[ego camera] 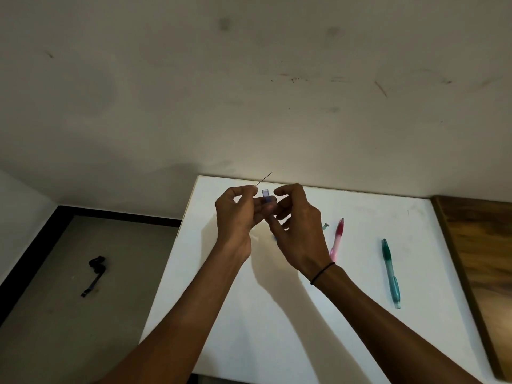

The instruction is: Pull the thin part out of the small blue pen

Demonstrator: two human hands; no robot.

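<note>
The left hand (235,214) was raised above the white table (277,314), thumb and forefinger pinching a thin dark rod (263,179), apparently a pencil lead or fine refill, which pointed up and to the right, away from the person; the right hand (297,231) was just beside it, fingers curled round a small blue translucent tube (266,196) whose open square mouth faced upward; the tube's lower part was hidden by the fingers; the rod's free end stood above and apart from the mouth, its pinched end close beside it; judged from this, the step in hand was the mating of rod and tube, not yet done; the next move would call for fine alignment of rod to mouth and a light grip, since so thin a rod would probably snap if bent; a pink pen (337,239) and a green pen (390,273) lay on the table to the right, well apart from each other; a small greenish part (325,225) lay near the pink pen.
</note>
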